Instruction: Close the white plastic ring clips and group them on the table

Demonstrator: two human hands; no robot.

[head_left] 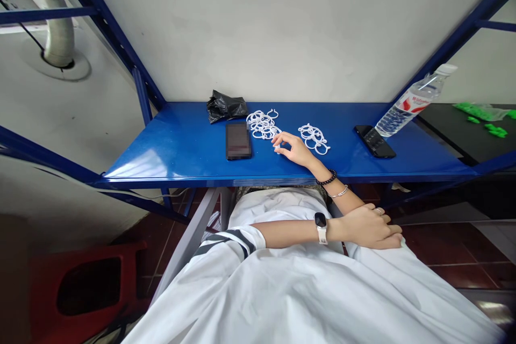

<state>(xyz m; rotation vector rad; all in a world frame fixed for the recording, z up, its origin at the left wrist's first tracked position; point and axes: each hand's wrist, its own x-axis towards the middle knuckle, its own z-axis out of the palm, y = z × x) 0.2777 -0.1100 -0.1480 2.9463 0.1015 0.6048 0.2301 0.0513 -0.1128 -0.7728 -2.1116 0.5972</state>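
My right hand (295, 149) is just over the blue desk, with its fingers curled toward the thumb. A small white bit shows at its fingertips, too small to make out. Beside those fingertips lies a heap of white plastic rings (262, 124) that look like curtain rings. A smaller group of similar rings (314, 138) lies to the right of the hand. My left hand (368, 227), below a watch with a white strap, reaches across my body. Its fingers are wrapped round my right arm near the elbow.
On the blue desk (193, 145) are a dark flat phone-like object (237, 141), a crumpled black plastic bag (226, 106), a black phone (374, 142) and a water bottle (415, 101). Blue metal posts frame both sides. A red stool (129, 258) stands at lower left.
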